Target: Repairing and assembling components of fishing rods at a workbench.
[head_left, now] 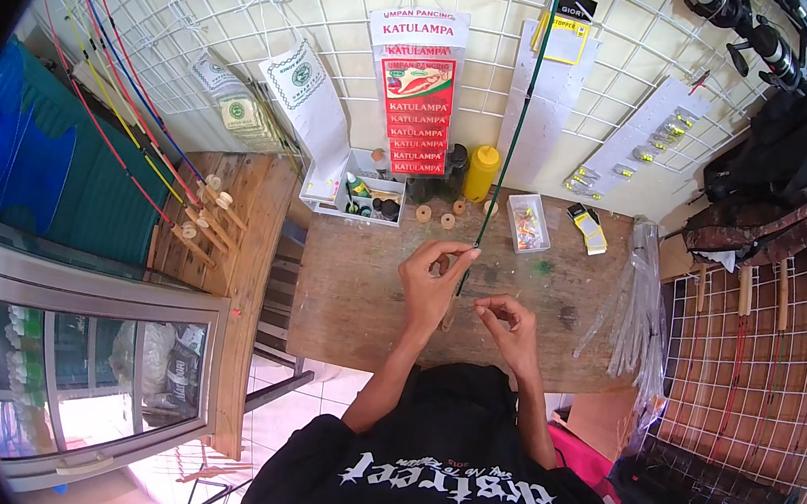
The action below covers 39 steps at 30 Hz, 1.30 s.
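A thin dark green fishing rod (517,131) slants up from the table, past the wire grid wall and out of the top of the view. My left hand (428,277) pinches it near its lower end, between thumb and forefinger. To the right of that end, my right hand (511,326) has its thumb and forefinger pressed together. Anything between those fingertips is too small to make out. Both hands are above the wooden table (359,292). Beyond them lie several small round wooden rings (447,221).
Along the table's back stand a white organizer box (331,206), a yellow bottle (481,173) and a white tray of small colorful pieces (529,225). Clear plastic sleeves (642,319) hang over the right edge. More rods (120,120) stand at left, beside a glass-fronted cabinet (82,365).
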### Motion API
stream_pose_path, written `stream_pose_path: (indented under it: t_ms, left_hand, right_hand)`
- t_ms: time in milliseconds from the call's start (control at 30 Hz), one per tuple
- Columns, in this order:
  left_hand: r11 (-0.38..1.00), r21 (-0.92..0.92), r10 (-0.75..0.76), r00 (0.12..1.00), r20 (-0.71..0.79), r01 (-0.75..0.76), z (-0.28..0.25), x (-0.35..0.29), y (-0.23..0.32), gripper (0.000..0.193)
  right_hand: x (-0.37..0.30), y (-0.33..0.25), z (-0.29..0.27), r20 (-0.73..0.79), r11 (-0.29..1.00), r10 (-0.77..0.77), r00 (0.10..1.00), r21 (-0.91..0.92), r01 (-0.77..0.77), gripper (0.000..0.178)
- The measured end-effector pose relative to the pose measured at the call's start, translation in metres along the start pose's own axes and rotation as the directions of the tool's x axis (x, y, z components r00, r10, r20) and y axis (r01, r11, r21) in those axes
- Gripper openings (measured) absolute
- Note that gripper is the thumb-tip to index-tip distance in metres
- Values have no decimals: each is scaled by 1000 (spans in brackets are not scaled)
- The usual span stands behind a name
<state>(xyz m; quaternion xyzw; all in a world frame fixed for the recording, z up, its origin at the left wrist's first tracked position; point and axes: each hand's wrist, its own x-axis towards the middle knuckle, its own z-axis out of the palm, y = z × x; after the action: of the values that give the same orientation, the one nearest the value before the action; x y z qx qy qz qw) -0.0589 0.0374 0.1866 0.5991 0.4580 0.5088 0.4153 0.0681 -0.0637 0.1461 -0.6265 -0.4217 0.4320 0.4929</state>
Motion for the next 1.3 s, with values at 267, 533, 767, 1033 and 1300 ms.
stream_pose_path:
  t_ms: [267, 533, 767, 1033, 1300]
  left_hand:
    - [998, -49, -30, 1000, -7, 30, 2, 0, -4, 12]
    - [987, -138, -80, 997, -5, 79, 4, 5, -1, 16]
    - [992, -126, -1, 1000, 16, 3, 7, 7, -8, 15]
    - [993, -121, -7, 999, -42, 2, 11, 5, -7, 9]
    - [996, -55, 67, 996, -67, -71, 14, 6, -10, 9]
  right_hand:
    - [-3, 5, 0, -10, 1000, -15, 1000, 2, 15, 12]
    - [-1, 12, -1, 5, 995, -92, 996, -39, 92, 13]
    - [-2, 110, -30, -56, 990, 127, 990, -57, -130, 17]
    - [-27, 141, -19, 80, 953, 268, 960, -165, -252, 24]
    - [7, 113, -41, -110, 996, 85, 990, 16, -84, 19]
